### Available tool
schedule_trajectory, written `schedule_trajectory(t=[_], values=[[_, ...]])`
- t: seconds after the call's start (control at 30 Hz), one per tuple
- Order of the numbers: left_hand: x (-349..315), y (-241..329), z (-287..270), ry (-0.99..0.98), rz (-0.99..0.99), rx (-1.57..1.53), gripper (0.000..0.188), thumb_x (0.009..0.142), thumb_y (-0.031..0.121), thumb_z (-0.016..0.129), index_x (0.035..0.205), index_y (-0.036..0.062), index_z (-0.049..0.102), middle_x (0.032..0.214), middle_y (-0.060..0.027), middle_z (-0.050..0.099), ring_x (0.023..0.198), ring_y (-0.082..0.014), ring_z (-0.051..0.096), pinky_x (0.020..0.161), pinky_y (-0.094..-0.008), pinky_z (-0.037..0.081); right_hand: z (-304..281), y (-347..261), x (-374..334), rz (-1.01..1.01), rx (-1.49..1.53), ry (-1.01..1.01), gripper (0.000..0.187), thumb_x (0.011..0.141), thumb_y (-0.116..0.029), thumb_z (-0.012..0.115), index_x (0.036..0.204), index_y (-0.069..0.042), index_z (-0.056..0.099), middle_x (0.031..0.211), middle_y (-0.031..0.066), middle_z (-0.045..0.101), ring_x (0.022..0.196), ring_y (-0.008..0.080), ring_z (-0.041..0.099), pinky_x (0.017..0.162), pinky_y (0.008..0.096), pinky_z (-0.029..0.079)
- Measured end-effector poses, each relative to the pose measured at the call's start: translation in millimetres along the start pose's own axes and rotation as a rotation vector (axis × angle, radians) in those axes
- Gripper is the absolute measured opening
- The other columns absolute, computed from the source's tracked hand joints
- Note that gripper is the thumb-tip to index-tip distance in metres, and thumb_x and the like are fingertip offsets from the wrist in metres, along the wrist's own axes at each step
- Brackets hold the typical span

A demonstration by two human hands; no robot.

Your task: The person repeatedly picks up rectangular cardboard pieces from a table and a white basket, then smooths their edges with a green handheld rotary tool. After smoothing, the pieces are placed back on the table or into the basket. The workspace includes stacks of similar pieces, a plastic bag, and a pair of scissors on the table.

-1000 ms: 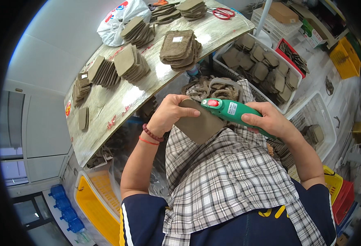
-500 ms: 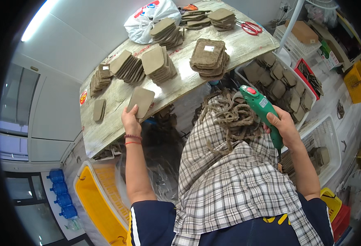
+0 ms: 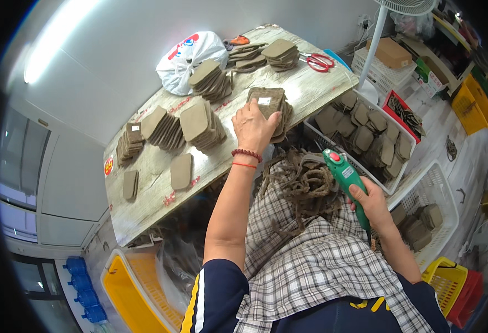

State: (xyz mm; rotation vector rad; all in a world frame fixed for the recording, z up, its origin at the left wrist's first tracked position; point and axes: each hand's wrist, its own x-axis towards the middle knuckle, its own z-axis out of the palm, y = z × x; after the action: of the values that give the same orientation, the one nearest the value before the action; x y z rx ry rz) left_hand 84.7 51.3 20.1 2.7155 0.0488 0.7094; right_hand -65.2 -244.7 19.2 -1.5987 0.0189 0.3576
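Observation:
My left hand (image 3: 253,126) reaches over the table to a stack of fuzzy brown pads (image 3: 271,95) with a white label on top. Its fingers and thumb are apart and rest on the top pad's near part. In my right hand (image 3: 374,205) is a green handheld power tool (image 3: 345,173) with a red button, its thin tip pointing away from me. A single smooth tan pad (image 3: 181,171) lies flat at the table's near edge. Brown fuzzy strips (image 3: 310,183) are heaped on the checked apron (image 3: 316,250) over my lap.
More pad stacks (image 3: 200,125) stand across the table (image 3: 144,208), with a white plastic bag (image 3: 191,64) and red-handled scissors (image 3: 317,62) behind. To the right are a crate of pads (image 3: 366,125) and a white basket (image 3: 441,194). A yellow basket (image 3: 124,288) stands at lower left.
The tan pad that my left hand held now lies on the table. That hand has moved right to the labelled stack. My right hand still holds the green tool, slightly lower.

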Motion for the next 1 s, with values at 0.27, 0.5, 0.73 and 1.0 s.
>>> schedule_trajectory(t=[0.27,0.5,0.73,1.0], values=[[7.9,9.9,16.5,-0.098,0.027,0.182,0.051,0.075,0.02,0.055,0.123,0.002,0.055,0.105,-0.0213,0.06,0.101,-0.0371,0.057,0.089,-0.0479,0.042,-7.1,1.3,-1.8,-0.034,0.061,0.028,0.045,0.089,-0.039,0.065,0.108,0.002,0.059,0.076,0.0053,0.06,0.062,0.0095,0.055,0.057,0.0253,0.046],[21.2,-13.0,-7.7,0.057,0.027,-0.022,0.035,0.079,0.0,0.049,0.111,0.0037,0.063,0.091,-0.0193,0.068,0.085,-0.0334,0.065,0.077,-0.0418,0.05,-6.9,-9.5,-1.3,-0.079,0.036,0.028,0.045,0.09,-0.038,0.065,0.109,0.002,0.059,0.075,0.0043,0.059,0.061,0.009,0.054,0.057,0.0253,0.046],[-28.6,39.6,-40.7,0.228,-0.525,-1.994,0.035,0.087,-0.003,0.057,0.121,0.0011,0.05,0.114,-0.0095,0.06,0.101,-0.02,0.06,0.089,-0.0338,0.051,8.6,-29.1,-5.1,-0.191,-0.006,0.137,0.044,0.091,-0.037,0.065,0.113,0.001,0.059,0.075,0.0018,0.059,0.059,0.0065,0.052,0.053,0.0232,0.045],[-52.5,86.1,-15.0,0.175,-0.717,-2.391,0.037,0.091,0.004,0.061,0.126,0.0048,0.048,0.122,-0.0073,0.058,0.113,-0.023,0.056,0.1,-0.0406,0.047,19.3,-36.9,-15.5,-0.176,-0.036,0.18,0.048,0.09,-0.037,0.066,0.116,0.002,0.059,0.075,0.0011,0.059,0.057,0.0062,0.051,0.053,0.0225,0.045]])
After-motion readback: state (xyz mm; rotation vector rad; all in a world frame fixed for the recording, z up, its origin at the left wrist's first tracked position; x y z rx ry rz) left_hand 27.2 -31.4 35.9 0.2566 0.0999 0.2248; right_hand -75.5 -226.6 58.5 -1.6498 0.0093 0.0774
